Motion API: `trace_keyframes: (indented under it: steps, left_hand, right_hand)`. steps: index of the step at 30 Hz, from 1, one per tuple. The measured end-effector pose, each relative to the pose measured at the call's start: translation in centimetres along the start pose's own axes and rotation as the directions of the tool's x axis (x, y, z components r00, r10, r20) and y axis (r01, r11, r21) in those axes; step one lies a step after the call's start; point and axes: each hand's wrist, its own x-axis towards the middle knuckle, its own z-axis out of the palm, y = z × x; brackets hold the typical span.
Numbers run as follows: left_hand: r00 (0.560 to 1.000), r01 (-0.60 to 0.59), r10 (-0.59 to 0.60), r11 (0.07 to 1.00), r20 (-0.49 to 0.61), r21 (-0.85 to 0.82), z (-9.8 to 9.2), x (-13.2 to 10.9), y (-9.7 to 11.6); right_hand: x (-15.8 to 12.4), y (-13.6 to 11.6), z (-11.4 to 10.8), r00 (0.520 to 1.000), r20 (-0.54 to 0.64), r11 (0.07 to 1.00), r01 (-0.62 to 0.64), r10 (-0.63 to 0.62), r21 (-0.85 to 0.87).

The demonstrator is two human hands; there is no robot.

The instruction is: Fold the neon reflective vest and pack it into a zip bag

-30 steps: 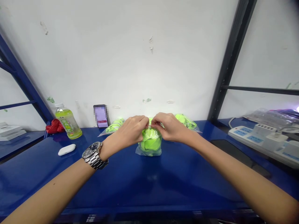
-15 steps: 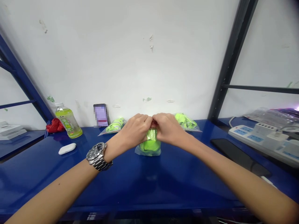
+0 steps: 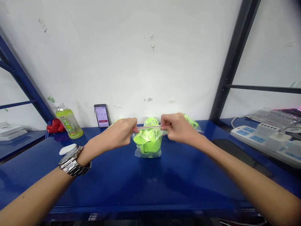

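A clear zip bag [image 3: 148, 142] with bright green fabric-like contents stands upright on the blue table. Its top edge, with a reddish zip strip, is stretched level between my two hands. My left hand [image 3: 121, 133], below a metal wristwatch, pinches the left end of that edge. At the right end, my right hand [image 3: 177, 127] grips the same edge between thumb and fingers. Behind my right hand lies another green-filled bag [image 3: 191, 121], partly covered. More green shows at the wall behind the held bag, and a little behind my left hand.
On the left are a bottle of yellow-green drink [image 3: 69, 122], a red crumpled thing [image 3: 55, 126] and a white case [image 3: 67, 149]. A phone [image 3: 102, 116] leans against the wall. To the right lie a dark phone-like slab [image 3: 240, 157] and a white power strip [image 3: 256, 136].
My hands were together over the bag's top. They have moved apart, left and right, pulling the zip edge out straight. The green bags behind are now covered differently.
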Motion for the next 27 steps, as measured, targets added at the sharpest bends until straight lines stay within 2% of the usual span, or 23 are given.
trace_keyframes:
  steps: [3, 6, 8, 11, 13, 15, 16, 19, 20, 23, 25, 27]
  left_hand:
    - [1.000, 0.023, -0.022, 0.999, 0.013, -0.050, -0.6, -0.5, 0.1]
    - [0.997, 0.047, -0.036, 0.982, 0.063, -0.184, -2.0, -0.9, 0.9]
    - [0.992, 0.046, -0.017, 0.971, 0.124, -0.234, -2.8, -1.1, 1.8]
    - [0.972, 0.032, 0.014, 0.981, 0.234, -0.193, -3.4, -1.0, 2.8]
    - [0.966, 0.031, 0.009, 0.988, 0.258, -0.148, -3.4, -0.8, 2.3]
    - [0.978, 0.052, -0.035, 0.996, 0.206, -0.078, -3.2, -0.6, 0.7]
    - [0.988, 0.067, -0.064, 0.998, 0.143, -0.017, -2.8, -0.6, -0.3]
    - [0.995, 0.073, -0.062, 0.986, -0.079, 0.150, -0.4, -1.0, -3.5]
    - [0.996, 0.067, -0.056, 0.983, -0.067, 0.173, 0.8, -1.3, -4.2]
    - [0.982, 0.025, -0.069, 0.969, 0.176, 0.244, 5.3, -2.4, -5.2]
    - [0.984, 0.072, -0.125, 0.931, 0.130, 0.357, 7.9, -2.9, -5.3]
    - [0.986, 0.096, -0.140, 0.919, 0.088, 0.381, 9.6, -2.8, -5.6]
  right_hand:
    - [-0.2, -0.7, 0.5, 0.999, -0.018, 0.995, -0.049, 0.051, 0.083]
    - [-0.3, -1.7, 0.5, 0.997, 0.024, 0.969, -0.080, 0.077, 0.232]
    - [-0.3, -2.6, 0.4, 0.995, 0.069, 0.929, -0.090, 0.069, 0.359]
    - [0.1, -3.5, 0.3, 0.988, 0.143, 0.819, -0.128, 0.057, 0.560]
    - [0.5, -3.2, 0.3, 0.985, 0.141, 0.760, -0.165, 0.097, 0.628]
    - [0.8, -1.9, 0.5, 0.982, 0.078, 0.780, -0.184, 0.173, 0.598]
    - [0.9, -1.0, 0.7, 0.979, 0.030, 0.818, -0.187, 0.204, 0.543]
    - [0.9, 1.9, 2.0, 0.976, -0.004, 0.907, -0.203, 0.220, 0.369]
    - [0.7, 2.7, 2.6, 0.977, 0.005, 0.924, -0.203, 0.213, 0.323]
    - [-0.1, 3.9, 4.6, 0.987, 0.091, 0.979, -0.146, 0.134, 0.145]
    - [-0.7, 3.9, 6.1, 0.984, 0.160, 0.997, -0.075, 0.077, -0.019]
    - [-1.2, 3.7, 7.4, 0.976, 0.215, 0.975, 0.013, 0.036, -0.222]
